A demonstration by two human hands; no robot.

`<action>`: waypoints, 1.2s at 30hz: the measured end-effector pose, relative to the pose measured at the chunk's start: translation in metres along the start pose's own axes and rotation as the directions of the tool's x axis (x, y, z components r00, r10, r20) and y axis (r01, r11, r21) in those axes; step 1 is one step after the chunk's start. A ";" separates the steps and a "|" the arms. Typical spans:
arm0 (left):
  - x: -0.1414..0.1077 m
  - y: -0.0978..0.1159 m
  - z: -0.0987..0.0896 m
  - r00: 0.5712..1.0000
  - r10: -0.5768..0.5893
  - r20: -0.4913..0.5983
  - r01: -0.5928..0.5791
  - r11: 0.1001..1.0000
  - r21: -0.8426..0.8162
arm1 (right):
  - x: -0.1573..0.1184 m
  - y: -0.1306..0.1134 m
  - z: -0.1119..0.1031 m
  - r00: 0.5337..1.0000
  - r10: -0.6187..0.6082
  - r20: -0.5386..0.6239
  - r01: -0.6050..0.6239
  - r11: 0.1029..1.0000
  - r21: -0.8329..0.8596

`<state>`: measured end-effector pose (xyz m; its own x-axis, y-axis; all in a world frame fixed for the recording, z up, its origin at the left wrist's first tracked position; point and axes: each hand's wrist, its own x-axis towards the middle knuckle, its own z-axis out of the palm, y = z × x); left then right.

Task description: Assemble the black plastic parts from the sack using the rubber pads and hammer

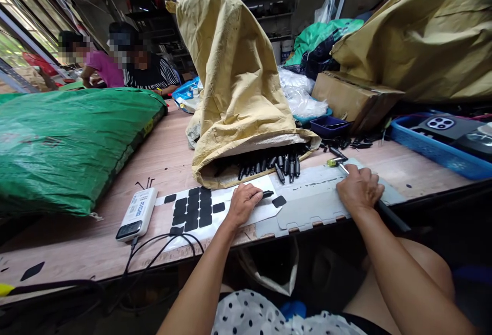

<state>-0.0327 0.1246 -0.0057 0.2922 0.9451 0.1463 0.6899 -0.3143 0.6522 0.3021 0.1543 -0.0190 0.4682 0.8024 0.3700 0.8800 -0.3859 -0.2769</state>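
Observation:
My left hand [244, 203] is closed, pinching a small black cylindrical part [268, 193] above a white sheet [226, 217] with rows of black rounded-square stickers [192, 207]. My right hand [359, 190] is closed around a tool with a thin metal shaft [343, 169], over the grey board [307, 212]. Touching or near the shaft's end is a yellow-green piece [333, 161]. A black bar [394, 217] sticks out below that hand; whether it belongs to the tool is unclear. More black cylindrical parts [280, 173] spill from the mouth of a tan sack [238, 83].
At left lie a green sack [77, 145] and a white power bank [137, 214] with black cables [161, 237]. A blue tray [442, 158] holding a phone, a cardboard box [353, 96] and a dark blue bin [329, 125] stand right. Two people [142, 68] sit behind.

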 end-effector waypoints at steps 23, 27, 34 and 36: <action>-0.119 0.033 0.062 0.856 -0.263 0.445 0.235 0.965 0.117 | -0.003 0.004 0.012 0.995 -0.027 -0.096 0.024 0.999 -0.028; -0.107 0.045 0.048 0.893 -0.148 0.426 0.162 0.987 0.002 | -0.003 0.004 0.012 0.994 -0.038 -0.104 0.034 0.999 -0.037; 0.001 0.036 -0.021 0.953 -0.226 -0.201 0.229 0.973 -0.008 | -0.003 0.003 0.011 0.995 -0.044 -0.092 0.038 0.998 -0.059; 0.032 0.013 -0.029 0.883 -0.306 -0.355 0.369 0.922 0.122 | -0.003 0.002 0.010 0.996 -0.044 -0.080 0.039 0.997 -0.069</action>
<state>-0.0339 0.1532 0.0291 -0.1882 0.9629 0.1937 0.8245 0.0477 0.5639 0.3017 0.1559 -0.0292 0.4337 0.7798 0.4515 0.9009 -0.3847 -0.2009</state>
